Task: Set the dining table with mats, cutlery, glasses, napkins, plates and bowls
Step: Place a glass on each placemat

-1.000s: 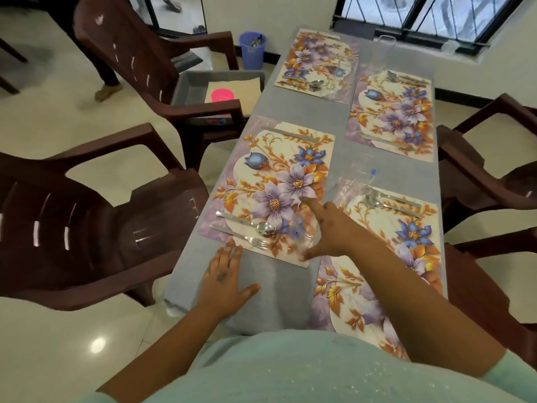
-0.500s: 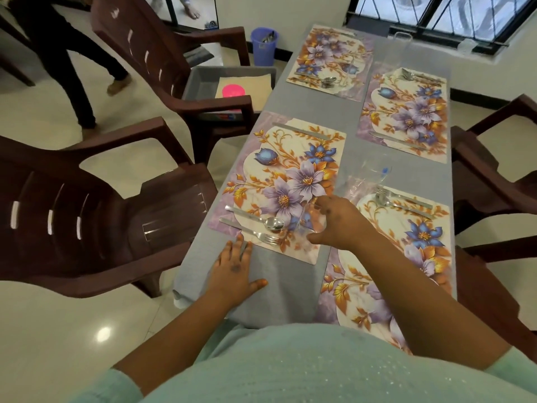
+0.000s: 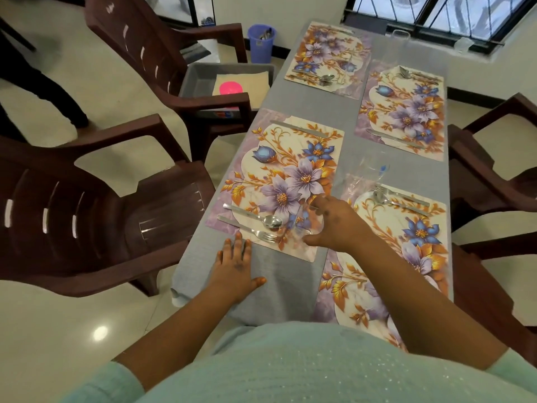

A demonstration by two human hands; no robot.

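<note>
Since a second ago we have drawn our right hand [image 3: 337,225] back from the mat's middle to its near right corner, its grip now curled around a clear glass [image 3: 303,222] standing on the mat [image 3: 279,181]. Our left hand [image 3: 235,269] stays flat and spread on the worktop [image 3: 308,106], just below the fork [image 3: 250,229] and spoon [image 3: 255,215]. Brown chairs [image 3: 96,205] crowd both sides. On the far chair a grey tray [image 3: 203,75] holds a pink disc [image 3: 231,88] on a beige sheet.

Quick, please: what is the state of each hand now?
Left hand: open, flat on the table.
Right hand: curled around a clear glass.
</note>
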